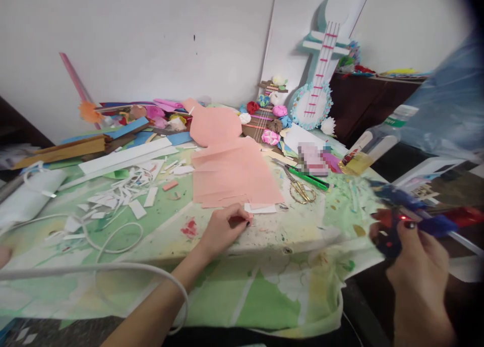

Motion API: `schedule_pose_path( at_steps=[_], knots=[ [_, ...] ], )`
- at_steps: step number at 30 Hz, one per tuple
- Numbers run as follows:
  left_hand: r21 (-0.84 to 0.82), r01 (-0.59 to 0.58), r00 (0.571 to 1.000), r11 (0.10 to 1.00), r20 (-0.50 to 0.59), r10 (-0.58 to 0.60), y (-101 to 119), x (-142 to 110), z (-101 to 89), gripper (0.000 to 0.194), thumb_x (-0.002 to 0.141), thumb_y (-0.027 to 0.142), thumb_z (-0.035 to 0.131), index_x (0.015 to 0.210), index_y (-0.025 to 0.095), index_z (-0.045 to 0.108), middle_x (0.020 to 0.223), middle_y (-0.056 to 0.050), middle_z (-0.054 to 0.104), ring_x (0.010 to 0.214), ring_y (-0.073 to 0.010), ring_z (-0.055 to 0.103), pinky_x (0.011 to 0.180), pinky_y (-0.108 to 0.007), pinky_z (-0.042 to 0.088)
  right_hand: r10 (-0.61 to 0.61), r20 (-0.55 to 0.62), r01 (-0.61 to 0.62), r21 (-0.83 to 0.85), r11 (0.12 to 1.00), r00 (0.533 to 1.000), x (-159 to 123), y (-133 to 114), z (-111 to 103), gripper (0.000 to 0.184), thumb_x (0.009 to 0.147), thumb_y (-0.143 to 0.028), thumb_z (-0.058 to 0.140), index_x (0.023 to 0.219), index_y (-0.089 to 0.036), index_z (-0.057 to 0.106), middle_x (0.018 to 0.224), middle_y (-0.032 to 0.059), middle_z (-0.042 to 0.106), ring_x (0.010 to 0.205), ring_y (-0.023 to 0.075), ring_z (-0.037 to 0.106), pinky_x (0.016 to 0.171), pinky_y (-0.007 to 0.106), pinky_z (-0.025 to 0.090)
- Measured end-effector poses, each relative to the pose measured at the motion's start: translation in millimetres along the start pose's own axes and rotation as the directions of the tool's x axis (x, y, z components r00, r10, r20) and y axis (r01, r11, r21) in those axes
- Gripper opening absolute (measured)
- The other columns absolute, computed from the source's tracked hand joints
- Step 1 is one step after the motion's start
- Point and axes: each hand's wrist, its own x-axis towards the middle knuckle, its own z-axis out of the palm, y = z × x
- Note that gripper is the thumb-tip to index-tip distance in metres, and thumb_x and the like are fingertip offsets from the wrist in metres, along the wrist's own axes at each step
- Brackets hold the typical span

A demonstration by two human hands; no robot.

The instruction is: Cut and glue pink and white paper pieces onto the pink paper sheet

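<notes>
Our left hand (pixel 221 232) pinches what looks like a small pink scrap (pixel 250 217) just beside the pink paper cutout (pixel 234 170), which lies on the desk (pixel 264 243). Our right hand (pixel 421 269) grips a blurred blue glue gun (pixel 439 224); we do best with a light pinch, fingertips clear of its likely hot nozzle.

Our left forearm (pixel 170 291) reaches diagonally up from the lower edge, wrist slightly bent. Our left hand (pixel 227 229) is observed low, fingers curled, thumb and index fingertip pinched together. Our right hand (pixel 414 251) stands well apart at far right, raised, slightly blurred, fingers closed in a grip, thumb uppermost, its nail dark.
</notes>
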Motion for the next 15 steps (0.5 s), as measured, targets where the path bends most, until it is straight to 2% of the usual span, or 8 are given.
schedule_pose_path(
  at_steps=[1,3,4,6,9,12,15],
  knots=[
    [-0.003,0.001,1.0,1.0,-0.001,-0.001,0,0,0.1,0.004,0.079,0.014,0.059,0.078,0.015,0.063,0.082,-0.007,0.071,0.081,-0.0163,0.066,0.078,-0.028,0.051,0.075,0.073,-0.084,0.132,0.988,0.995,-15,-3,5,0.032,0.074,-0.044,0.063,0.086,-0.014,0.06,0.067,0.0048,0.058,0.056,0.0172,0.056,0.048,0.028,0.04],
    [-0.008,0.002,1.0,1.0,-0.003,-0.002,0,0,0.4,0.004,0.079,0.015,0.059,0.078,0.015,0.064,0.083,-0.007,0.071,0.081,-0.0165,0.067,0.078,-0.029,0.052,0.177,0.313,-0.248,0.205,0.947,0.933,-46,-6,17,0.034,0.075,-0.047,0.064,0.082,-0.013,0.062,0.059,0.0033,0.057,0.048,0.0134,0.051,0.042,0.024,0.037],
    [-0.01,0.001,1.0,1.0,-0.004,-0.001,0,-1,0.6,0.004,0.079,0.015,0.06,0.078,0.015,0.064,0.083,-0.007,0.071,0.081,-0.0166,0.067,0.079,-0.029,0.052,0.199,0.423,-0.299,0.184,0.937,0.884,-60,-6,23,0.035,0.077,-0.047,0.063,0.081,-0.013,0.063,0.055,0.0025,0.056,0.045,0.0125,0.05,0.04,0.023,0.035],
    [-0.016,-0.001,1.0,1.0,-0.007,0.001,0,-1,0.9,0.004,0.079,0.016,0.06,0.078,0.015,0.064,0.083,-0.007,0.071,0.082,-0.0167,0.068,0.079,-0.029,0.053,0.166,0.618,-0.317,0.142,0.938,0.769,-86,-6,36,0.037,0.082,-0.049,0.058,0.084,-0.012,0.063,0.052,0.0014,0.055,0.042,0.0104,0.045,0.038,0.022,0.032],
    [-0.018,-0.015,1.0,1.0,-0.006,0.015,-1,-1,0.9,0.004,0.08,0.015,0.059,0.079,0.015,0.063,0.083,-0.007,0.071,0.081,-0.0163,0.068,0.079,-0.028,0.053,0.111,0.705,-0.243,0.09,0.966,0.701,-111,-6,53,0.039,0.087,-0.049,0.052,0.085,-0.012,0.063,0.052,0.0001,0.052,0.043,0.0091,0.044,0.04,0.021,0.033],
    [-0.02,-0.028,1.0,0.999,0.0,0.028,-3,-1,0.4,0.004,0.08,0.014,0.059,0.08,0.015,0.063,0.083,-0.007,0.072,0.081,-0.0161,0.068,0.079,-0.028,0.053,0.102,0.71,-0.206,0.062,0.977,0.697,-121,-3,63,0.04,0.088,-0.05,0.051,0.079,-0.013,0.06,0.05,-0.0021,0.047,0.043,0.0087,0.041,0.041,0.021,0.034],
    [-0.015,-0.03,1.0,0.999,0.004,0.03,-4,0,0.2,0.004,0.08,0.015,0.059,0.08,0.015,0.062,0.084,-0.007,0.072,0.081,-0.0163,0.068,0.079,-0.028,0.053,0.13,0.702,-0.229,0.048,0.972,0.7,-123,1,63,0.038,0.089,-0.05,0.05,0.079,-0.013,0.058,0.05,-0.0043,0.041,0.042,0.0082,0.038,0.041,0.021,0.032]
  ],
)
